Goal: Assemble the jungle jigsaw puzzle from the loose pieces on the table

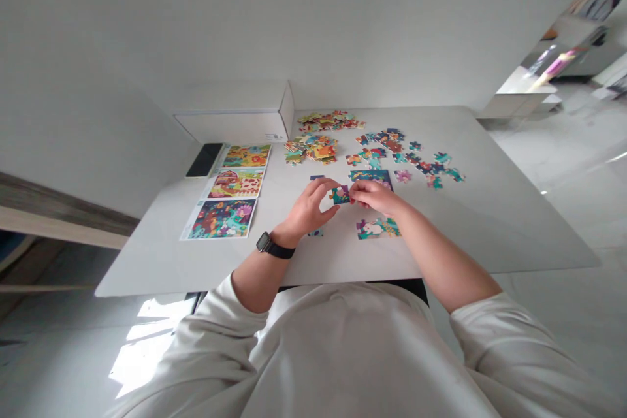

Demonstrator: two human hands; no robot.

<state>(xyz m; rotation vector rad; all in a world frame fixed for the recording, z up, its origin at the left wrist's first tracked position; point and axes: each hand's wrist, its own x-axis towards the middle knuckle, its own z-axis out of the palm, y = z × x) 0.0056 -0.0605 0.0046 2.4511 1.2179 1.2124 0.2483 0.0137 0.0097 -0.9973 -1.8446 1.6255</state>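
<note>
The left hand [307,210] curves, finger and thumb spread, around a puzzle piece [339,194] whose edge the right hand [372,196] pinches, so an uneven push could skew it.

There are two hands [308,210], three pictures [234,183], one watch [264,242], one phone [206,160], one box [230,125] and uncountably heaped puzzle pieces [322,151].

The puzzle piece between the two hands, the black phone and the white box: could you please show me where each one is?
Puzzle piece [339,194]: head view, middle of its printed face.
Black phone [204,160]: head view, middle of its dark surface.
White box [235,126]: head view, its front side.
</note>
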